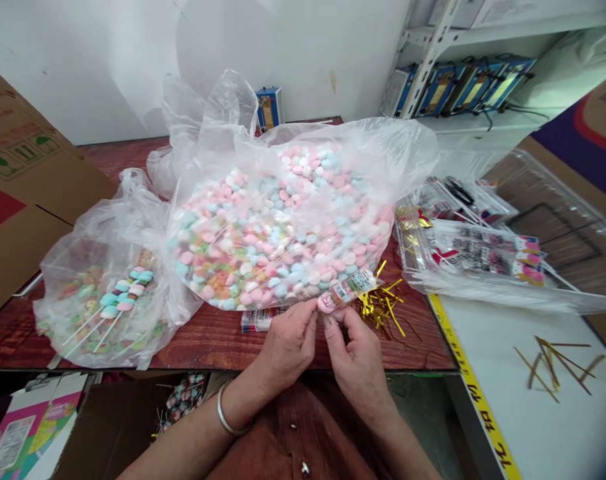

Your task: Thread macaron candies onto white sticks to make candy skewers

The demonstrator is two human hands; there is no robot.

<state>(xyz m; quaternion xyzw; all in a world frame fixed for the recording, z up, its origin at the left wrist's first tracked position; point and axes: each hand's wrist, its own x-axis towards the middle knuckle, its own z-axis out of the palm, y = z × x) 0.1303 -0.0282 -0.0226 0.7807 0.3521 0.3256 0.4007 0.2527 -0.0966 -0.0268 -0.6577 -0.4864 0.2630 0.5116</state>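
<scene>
Blue-sided box (269,109) near white wall (313,53); similar units (437,92) on shelf (453,125), cables (491,121) trailing.

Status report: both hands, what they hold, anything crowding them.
Left hand and right hand: grip closed together on one printed candy packet. Big candy bag crowds just beyond; gold ties scattered close on the right.

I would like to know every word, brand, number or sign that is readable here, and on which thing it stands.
No word, brand or number reads for certain.
Left carton: signs of a glass, upright arrows and an umbrella.
Yellow strip: black characters, unclear.
Held packet, right-side packets, colourful box: print too small or blurred.
</scene>
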